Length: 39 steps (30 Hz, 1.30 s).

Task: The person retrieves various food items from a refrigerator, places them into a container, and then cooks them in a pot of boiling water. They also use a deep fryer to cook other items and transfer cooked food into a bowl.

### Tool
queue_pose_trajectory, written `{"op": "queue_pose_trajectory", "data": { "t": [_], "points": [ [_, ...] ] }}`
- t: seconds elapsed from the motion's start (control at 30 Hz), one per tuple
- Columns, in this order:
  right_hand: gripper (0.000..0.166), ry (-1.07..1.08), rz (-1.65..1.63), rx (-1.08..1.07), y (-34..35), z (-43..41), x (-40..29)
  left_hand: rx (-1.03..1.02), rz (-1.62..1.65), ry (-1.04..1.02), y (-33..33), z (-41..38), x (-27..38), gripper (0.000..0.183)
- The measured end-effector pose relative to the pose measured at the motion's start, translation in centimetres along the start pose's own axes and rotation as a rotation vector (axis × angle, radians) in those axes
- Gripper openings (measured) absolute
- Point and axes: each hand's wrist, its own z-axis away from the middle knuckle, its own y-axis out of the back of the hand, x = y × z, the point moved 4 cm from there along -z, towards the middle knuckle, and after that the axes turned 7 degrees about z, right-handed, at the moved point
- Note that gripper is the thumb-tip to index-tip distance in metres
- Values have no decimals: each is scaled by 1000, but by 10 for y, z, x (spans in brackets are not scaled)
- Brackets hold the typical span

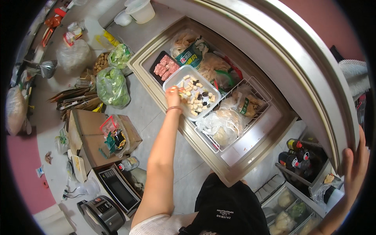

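Note:
My left hand (pixel 173 96) reaches over the near-left rim of a translucent plastic container (pixel 171 80). Its fingers are blurred beside a reddish, whitish patch, so what they hold is unclear. Pale short food pieces (pixel 192 101) and dark pieces (pixel 200 96) lie scattered in the container, which sits in the top of an open chest freezer (pixel 202 152). A black tray of pink meat pieces (pixel 166 67) is just behind it. At the far right, my right hand (pixel 354 163) grips the edge of the raised freezer lid (pixel 326 97).
A white wire basket (pixel 216 148) holds bagged food (pixel 223 126); more bags (pixel 207 66) fill the freezer's back. On the left are bagged greens (pixel 113 88), a cardboard box (pixel 91 129), a microwave oven (pixel 119 188) and a cooker (pixel 101 214). Bottles (pixel 293 155) stand at right.

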Motion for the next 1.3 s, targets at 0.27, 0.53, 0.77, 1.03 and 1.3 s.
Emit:
{"op": "queue_pose_trajectory", "data": {
  "t": [0.27, 0.53, 0.77, 1.03, 1.3],
  "points": [
    [77, 729, -198, 175, -16, 43, -73, 56, 282, -674, 29, 221, 245, 18],
    [63, 742, -1823, -773, -213, 125, -100, -275, -240, -959, -141, 481, 170, 27],
    [44, -517, -2857, -1003, -254, 125, 85, -890, -884, -952, -359, 581, -21, 34],
    [21, -962, -3120, -453, -390, 41, 328, -991, -734, -1078, -569, 557, -95, 35],
    [17, -1166, -2995, 879, -443, -28, 694, -1146, -669, -930, -861, 486, -153, 20]
  ]
}}
